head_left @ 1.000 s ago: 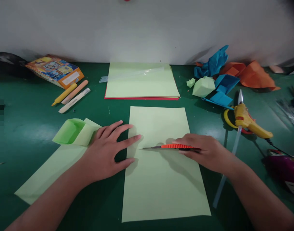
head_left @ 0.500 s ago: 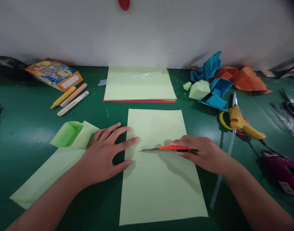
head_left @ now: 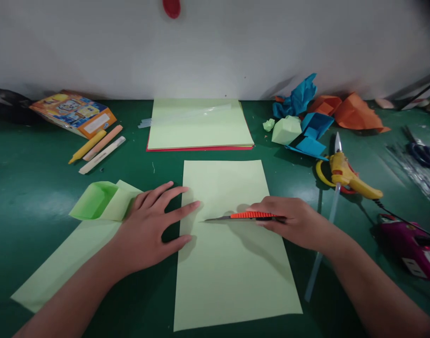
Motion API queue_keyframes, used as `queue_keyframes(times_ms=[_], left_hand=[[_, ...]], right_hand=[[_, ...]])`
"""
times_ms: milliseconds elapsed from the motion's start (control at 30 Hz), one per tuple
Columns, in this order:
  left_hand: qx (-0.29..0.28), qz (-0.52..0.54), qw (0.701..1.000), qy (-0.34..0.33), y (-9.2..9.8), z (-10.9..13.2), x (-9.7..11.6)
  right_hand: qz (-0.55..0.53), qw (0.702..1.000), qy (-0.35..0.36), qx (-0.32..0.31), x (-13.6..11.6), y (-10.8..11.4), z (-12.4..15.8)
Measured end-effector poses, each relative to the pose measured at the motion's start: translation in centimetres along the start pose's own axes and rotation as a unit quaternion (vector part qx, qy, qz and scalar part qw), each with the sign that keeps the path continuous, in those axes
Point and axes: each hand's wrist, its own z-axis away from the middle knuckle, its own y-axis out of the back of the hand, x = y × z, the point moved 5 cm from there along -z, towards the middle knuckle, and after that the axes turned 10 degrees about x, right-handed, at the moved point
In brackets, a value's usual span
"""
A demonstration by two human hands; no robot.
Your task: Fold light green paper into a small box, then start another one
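Note:
A pale green sheet of paper (head_left: 232, 277) lies on the dark green table in front of me. My right hand (head_left: 288, 220) grips an orange and black utility knife (head_left: 248, 215) above the sheet's middle, its blade pointing left with the tip at the paper. Spread fingers of my left hand (head_left: 154, 223) rest on the sheet's left edge, holding nothing. Partly under my left hand and forearm is another pale green strip of paper (head_left: 59, 267). Beside that hand sits a folded green paper box shape (head_left: 98, 199), open on its left side.
Behind the sheet is a stack of paper (head_left: 200, 124). Markers (head_left: 102, 143) and a colourful box (head_left: 74, 112) lie back left. To the right are folded blue paper (head_left: 311, 136), crumpled orange paper (head_left: 357, 112), a yellow glue gun (head_left: 348, 176) with a glue stick, scissors (head_left: 426, 155) and a magenta device (head_left: 408, 239).
The whole view has shifted slightly, so the things appear a little further left. Both hands and the knife keep nearly the same place on the sheet.

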Motion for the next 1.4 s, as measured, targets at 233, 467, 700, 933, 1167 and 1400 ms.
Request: queue_keyframes(times_ms=[233,467,700,933,1167,1400], left_hand=[[0.006,0.001,1.0,0.003,0.08,0.0,-0.02],[0.006,-0.01,1.0,0.0,-0.14,0.04,-0.14],[0.009,-0.007,1.0,0.001,-0.15,0.01,-0.19],[0.009,-0.008,1.0,0.002,-0.22,0.09,-0.2],[0.006,-0.002,1.0,0.003,-0.05,0.06,-0.19],[0.011,-0.009,1.0,0.001,0.0,0.02,-0.08]], right_hand=[[-0.009,1.0,-0.009,0.008,0.06,-0.02,0.2],[-0.007,1.0,0.002,0.008,-0.12,0.26,0.32],[-0.007,1.0,0.014,0.007,-0.16,0.35,0.28],[-0.004,1.0,-0.015,0.006,0.11,0.5,0.48],[-0.008,1.0,-0.026,0.007,0.28,0.69,0.56],[-0.003,1.0,-0.015,0.017,0.33,0.91,0.7]])
